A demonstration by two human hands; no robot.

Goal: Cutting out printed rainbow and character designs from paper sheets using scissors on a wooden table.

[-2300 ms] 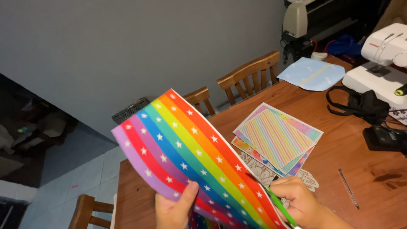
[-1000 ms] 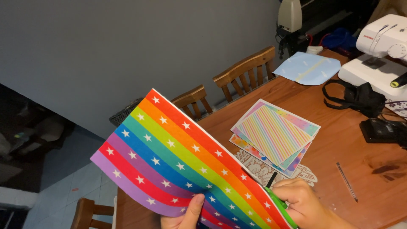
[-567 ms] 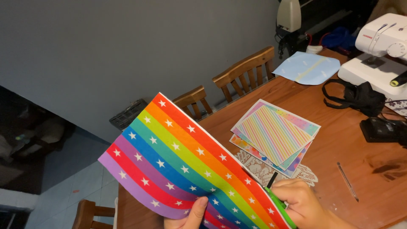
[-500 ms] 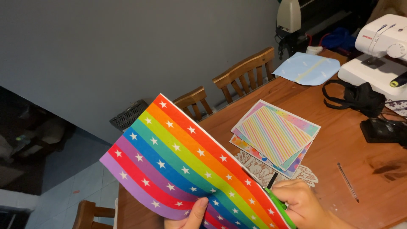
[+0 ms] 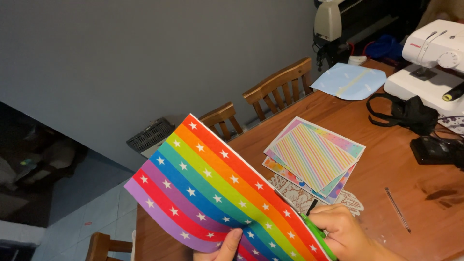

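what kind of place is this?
Likely a home dining room used for crafts: a wooden table with chairs, a white sewing machine, and a stack of patterned papers.

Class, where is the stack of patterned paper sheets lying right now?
In the head view, the stack of patterned sheets lies on the wooden table, right of the held rainbow star sheet and above the right hand.

Both hands hold up a rainbow-striped sheet [image 5: 212, 193] dotted with white stars: the left hand [image 5: 223, 247] pinches its lower edge, while the right hand [image 5: 345, 232] grips green-handled scissors [image 5: 316, 232] at its right edge. Behind, a stack of patterned papers [image 5: 314, 157] lies on the wooden table [image 5: 401, 169], near a white sewing machine [image 5: 430, 63].
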